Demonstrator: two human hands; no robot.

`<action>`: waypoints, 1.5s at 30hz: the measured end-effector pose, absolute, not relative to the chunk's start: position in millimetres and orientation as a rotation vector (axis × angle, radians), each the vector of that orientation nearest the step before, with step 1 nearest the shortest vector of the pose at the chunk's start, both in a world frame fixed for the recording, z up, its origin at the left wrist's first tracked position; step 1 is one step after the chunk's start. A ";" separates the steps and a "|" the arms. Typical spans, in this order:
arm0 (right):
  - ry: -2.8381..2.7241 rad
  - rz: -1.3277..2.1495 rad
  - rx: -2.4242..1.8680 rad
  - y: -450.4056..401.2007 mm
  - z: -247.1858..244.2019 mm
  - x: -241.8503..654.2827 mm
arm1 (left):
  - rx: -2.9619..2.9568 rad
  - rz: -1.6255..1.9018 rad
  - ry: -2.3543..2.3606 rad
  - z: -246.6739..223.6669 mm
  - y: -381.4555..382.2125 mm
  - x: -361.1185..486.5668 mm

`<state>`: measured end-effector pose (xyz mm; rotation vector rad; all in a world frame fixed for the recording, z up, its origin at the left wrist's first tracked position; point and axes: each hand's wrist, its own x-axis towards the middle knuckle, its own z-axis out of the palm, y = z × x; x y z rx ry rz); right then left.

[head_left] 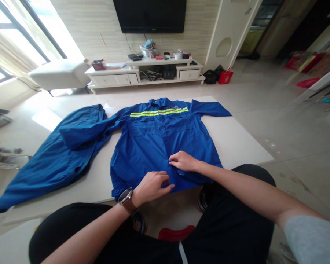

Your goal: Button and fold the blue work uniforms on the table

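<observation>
While the blue shirt (143, 146) lies front up on the white surface (236, 141), collar toward the far edge and hem at the near edge, the right hand (183, 161) appears to pinch its front opening between thumb and fingertips. The left hand (152, 187) is curled with thumb extended, beside the hem; whether it grips cloth, I cannot tell. Good handling here probably means a light pinch, the left palm steadying the hem, and both front edges level, without dragging the sleeve near the blue garment (57, 157) at left.
</observation>
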<state>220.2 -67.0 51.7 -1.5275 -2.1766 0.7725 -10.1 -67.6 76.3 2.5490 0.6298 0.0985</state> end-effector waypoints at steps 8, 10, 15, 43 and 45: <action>-2.059 1.276 -1.103 -81.3 71.5 210.8 | 2.260 0.389 1.094 63.1 -58.4 -9.4; -2.082 1.371 -1.001 -83.4 73.5 209.8 | 2.264 0.385 1.076 60.9 -59.9 -8.8; -2.113 1.397 -0.945 -81.6 74.5 211.8 | 2.269 0.352 0.958 59.2 -61.7 -7.7; -2.248 0.958 -1.214 -80.6 55.3 210.7 | 2.292 0.366 0.814 54.9 -52.5 -15.9; -2.258 0.920 -1.250 -80.7 54.7 209.8 | 2.282 0.359 0.814 54.8 -52.2 -15.7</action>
